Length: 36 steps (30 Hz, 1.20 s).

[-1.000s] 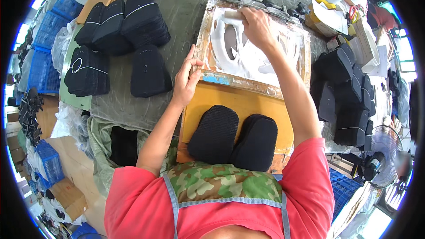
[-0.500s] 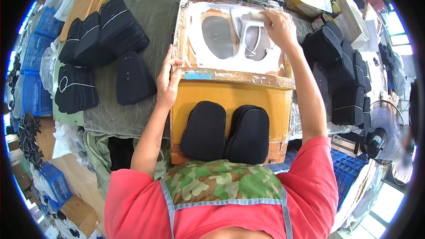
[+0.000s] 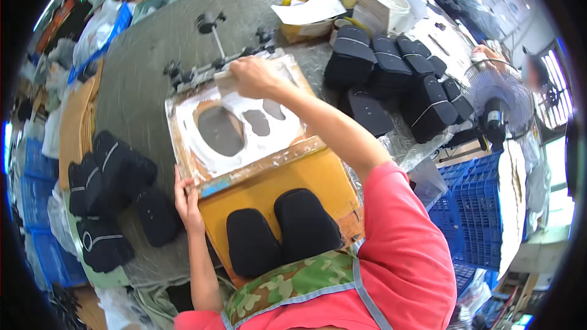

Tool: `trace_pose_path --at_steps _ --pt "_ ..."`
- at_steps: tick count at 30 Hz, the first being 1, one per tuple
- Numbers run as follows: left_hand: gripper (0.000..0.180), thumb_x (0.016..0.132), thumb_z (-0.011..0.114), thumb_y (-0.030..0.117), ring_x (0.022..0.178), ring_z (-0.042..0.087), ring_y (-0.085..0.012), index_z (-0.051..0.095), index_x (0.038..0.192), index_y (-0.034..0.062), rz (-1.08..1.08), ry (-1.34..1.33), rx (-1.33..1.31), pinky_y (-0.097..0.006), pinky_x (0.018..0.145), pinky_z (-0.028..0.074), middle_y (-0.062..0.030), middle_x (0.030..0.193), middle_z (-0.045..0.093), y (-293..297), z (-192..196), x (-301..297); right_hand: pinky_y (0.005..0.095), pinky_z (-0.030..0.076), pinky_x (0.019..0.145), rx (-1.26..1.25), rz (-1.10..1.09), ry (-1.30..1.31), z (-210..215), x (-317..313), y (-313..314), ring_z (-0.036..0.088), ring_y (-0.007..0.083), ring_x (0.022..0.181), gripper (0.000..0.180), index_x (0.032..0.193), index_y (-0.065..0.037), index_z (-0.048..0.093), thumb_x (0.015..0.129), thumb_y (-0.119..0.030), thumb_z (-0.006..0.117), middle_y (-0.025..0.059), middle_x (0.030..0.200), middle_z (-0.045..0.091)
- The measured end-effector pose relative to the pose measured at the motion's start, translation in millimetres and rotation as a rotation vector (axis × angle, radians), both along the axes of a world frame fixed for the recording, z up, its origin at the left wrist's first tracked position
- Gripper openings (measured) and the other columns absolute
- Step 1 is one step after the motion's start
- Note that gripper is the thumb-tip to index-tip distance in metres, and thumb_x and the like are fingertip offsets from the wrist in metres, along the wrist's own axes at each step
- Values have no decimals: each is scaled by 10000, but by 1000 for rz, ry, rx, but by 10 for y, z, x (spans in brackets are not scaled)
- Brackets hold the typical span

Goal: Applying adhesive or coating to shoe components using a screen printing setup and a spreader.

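A wooden screen-printing frame (image 3: 269,164) lies over a yellow board (image 3: 257,186). White paste covers much of its mesh around grey rounded openings. My left hand (image 3: 188,208) grips the frame's near left corner, the index finger stretched along its side. My right hand (image 3: 257,78) is closed on a pale squeegee (image 3: 226,83) near the frame's far edge; my fingers partly hide it. On the near part of the board lie a black pad (image 3: 252,241) and, to its right, another black pad (image 3: 304,220), both rounded at the top.
Banded stacks of black pads (image 3: 125,168) sit at the left, more stacks (image 3: 391,64) at the right. Black clamps (image 3: 214,70) line the frame's far side. A carton with papers (image 3: 309,15), a fan (image 3: 496,107) and blue crates (image 3: 480,208) stand farther right.
My right hand has drawn the squeegee leftward along the frame's far side. The view has turned, so the frame appears tilted. My left hand has stayed at the frame's corner.
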<state>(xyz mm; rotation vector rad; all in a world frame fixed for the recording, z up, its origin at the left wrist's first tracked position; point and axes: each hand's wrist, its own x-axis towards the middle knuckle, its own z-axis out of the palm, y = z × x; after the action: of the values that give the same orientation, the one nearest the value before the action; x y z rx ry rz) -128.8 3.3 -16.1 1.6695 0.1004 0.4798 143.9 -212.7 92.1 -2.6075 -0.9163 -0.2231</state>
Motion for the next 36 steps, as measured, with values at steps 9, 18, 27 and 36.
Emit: trace_pose_path --at_steps 9,18,27,36 --pt "428 1052 335 375 1440 309 -326 485 1221 12 8 -195 -30 -454 1178 203 -283 1544 314 11 786 11 411 494 880 421 296 11 1229 -1026 -987 643 298 973 323 1063 -44 665 743 -84 690 117 1015 665" --pt "564 1054 357 432 1376 412 -242 423 1423 10 4 -279 103 -411 1152 290 -152 1463 454 263 1424 570 403 529 840 164 407 404 367 -1329 -1160 671 322 937 196 1011 -57 705 833 -133 672 135 1005 697" --pt "242 947 556 129 977 603 -195 681 1140 53 34 145 428 -311 898 451 -58 1069 648 217 385 656 419 523 862 213 -200 237 -732 -428 -727 683 317 944 297 1038 -84 751 760 -190 770 127 931 730" --pt "300 856 679 105 1117 532 -332 566 1132 79 176 200 1203 -503 843 443 -118 1129 531 -170 105 1132 348 533 795 780 -177 384 -546 -974 -1156 691 260 860 256 1071 -11 630 856 -124 709 144 954 705"
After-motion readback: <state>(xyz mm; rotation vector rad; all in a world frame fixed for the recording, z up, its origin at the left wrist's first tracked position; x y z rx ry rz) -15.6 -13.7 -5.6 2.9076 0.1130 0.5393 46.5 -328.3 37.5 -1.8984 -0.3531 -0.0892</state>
